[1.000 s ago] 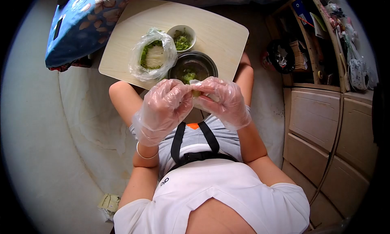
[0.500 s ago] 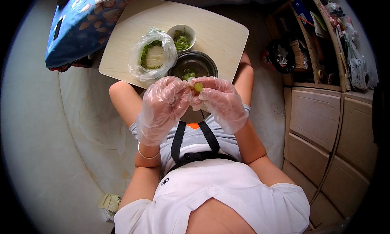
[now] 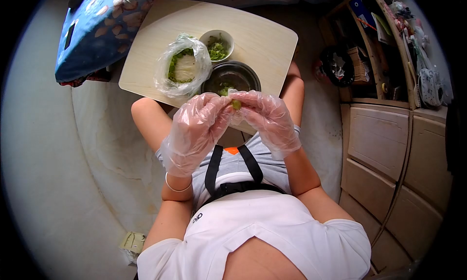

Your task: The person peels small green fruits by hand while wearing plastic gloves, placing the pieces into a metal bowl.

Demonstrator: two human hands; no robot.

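A small round green fruit that looks like a grape [image 3: 237, 105] is pinched between my two hands, just in front of the table's near edge. My left hand [image 3: 194, 129], in a clear plastic glove, has its fingers closed at the fruit's left side. Gloved the same way, my right hand [image 3: 268, 119] pinches it from the right. Right beyond my fingers stands a dark metal pot [image 3: 254, 76] with pale green pieces inside. Behind it, a white bowl [image 3: 203, 37] holds green scraps. An opened clear plastic bag [image 3: 165, 83] with green contents around its inside lies to the left.
These containers rest on a pale low table [image 3: 262, 34] in front of my knees. A blue flowered cloth [image 3: 97, 32] hangs at the far left. On the right are a wooden shelf [image 3: 372, 51], a black-lined bin [image 3: 335, 68] and drawers [image 3: 379, 139].
My right fingers have shifted over the fruit, which now shows less and sits slightly lower between the fingertips. My left hand has turned a little. The containers have not moved.
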